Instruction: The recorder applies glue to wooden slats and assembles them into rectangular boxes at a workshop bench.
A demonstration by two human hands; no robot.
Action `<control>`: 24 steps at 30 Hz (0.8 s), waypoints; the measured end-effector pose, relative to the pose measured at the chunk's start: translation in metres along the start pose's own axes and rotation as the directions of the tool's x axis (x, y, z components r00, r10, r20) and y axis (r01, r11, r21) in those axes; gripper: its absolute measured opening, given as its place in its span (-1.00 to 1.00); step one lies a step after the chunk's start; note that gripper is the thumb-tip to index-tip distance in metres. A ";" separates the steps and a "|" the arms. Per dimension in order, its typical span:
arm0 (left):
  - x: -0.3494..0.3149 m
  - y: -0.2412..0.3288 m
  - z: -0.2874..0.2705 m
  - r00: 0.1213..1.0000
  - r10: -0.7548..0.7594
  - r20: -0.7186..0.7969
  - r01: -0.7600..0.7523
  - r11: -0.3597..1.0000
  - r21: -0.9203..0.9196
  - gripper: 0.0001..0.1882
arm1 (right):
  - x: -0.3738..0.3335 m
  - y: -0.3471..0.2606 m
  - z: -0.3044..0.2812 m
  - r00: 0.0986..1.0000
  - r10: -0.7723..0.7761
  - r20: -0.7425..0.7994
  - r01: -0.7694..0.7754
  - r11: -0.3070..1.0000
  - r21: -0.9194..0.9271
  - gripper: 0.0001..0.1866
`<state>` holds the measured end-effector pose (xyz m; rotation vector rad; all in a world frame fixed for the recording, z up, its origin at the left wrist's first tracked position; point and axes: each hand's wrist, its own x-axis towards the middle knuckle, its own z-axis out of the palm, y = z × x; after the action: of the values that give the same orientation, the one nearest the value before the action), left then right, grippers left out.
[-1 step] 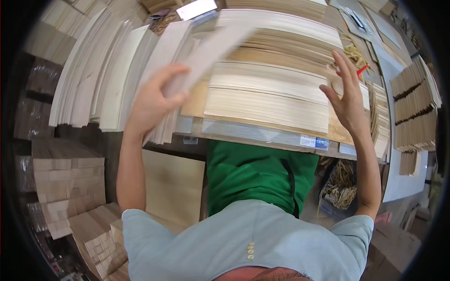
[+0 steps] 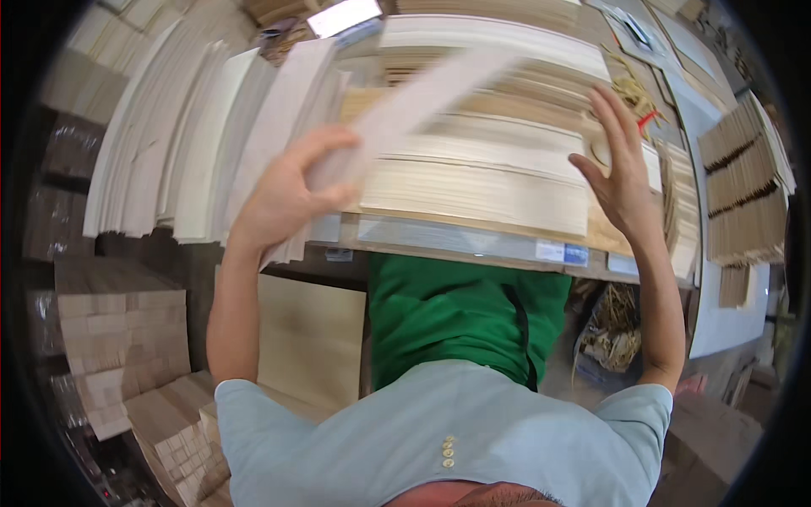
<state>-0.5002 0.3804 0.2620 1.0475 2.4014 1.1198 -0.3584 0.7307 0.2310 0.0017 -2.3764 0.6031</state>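
My left hand (image 2: 283,198) grips one end of a thin pale wooden strip (image 2: 422,97). The strip is blurred and slants up to the right over a wide stack of light veneer sheets (image 2: 473,190) on the workbench (image 2: 456,241). My right hand (image 2: 621,173) is held up at the stack's right end, fingers spread and nothing in it. Whether it touches the sheets I cannot tell. More pale strips (image 2: 279,127) lie fanned out just beyond my left hand.
Long white sheets (image 2: 160,144) lean in a row at the left. Stacks of small wooden blocks (image 2: 118,338) stand at lower left, and a plain board (image 2: 312,338) is under the bench. Banded bundles of wood pieces (image 2: 748,194) sit at right, with a bin of shavings (image 2: 612,329) below.
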 end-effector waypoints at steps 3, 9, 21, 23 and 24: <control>0.006 0.023 0.023 0.923 -0.047 0.381 0.127 0.974 -0.187 -0.48 | -0.012 0.014 -0.004 0.943 -0.178 0.282 0.203 0.977 -0.065 -0.52; 0.048 -0.010 0.031 0.890 -0.079 0.449 -0.058 0.957 0.284 -0.64 | -0.042 0.057 -0.017 0.913 0.042 0.407 -0.030 0.999 -0.035 -0.85; 0.072 -0.061 0.054 0.998 -0.008 0.062 -0.018 0.914 0.406 -0.76 | -0.057 0.090 0.007 0.872 0.326 0.366 -0.342 0.939 -0.021 -0.79; 0.076 -0.065 0.054 0.998 -0.012 0.062 -0.014 0.914 0.405 -0.75 | -0.054 0.094 0.008 0.871 0.305 0.386 -0.316 0.948 -0.035 -0.79; 0.077 -0.067 0.053 0.998 -0.017 0.057 -0.008 0.916 0.402 -0.74 | -0.054 0.094 0.008 0.870 0.309 0.385 -0.321 0.946 -0.034 -0.79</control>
<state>-0.5589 0.4360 0.1799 1.1735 2.6469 0.5871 -0.3367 0.8032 0.1527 -0.2860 -2.7774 0.8605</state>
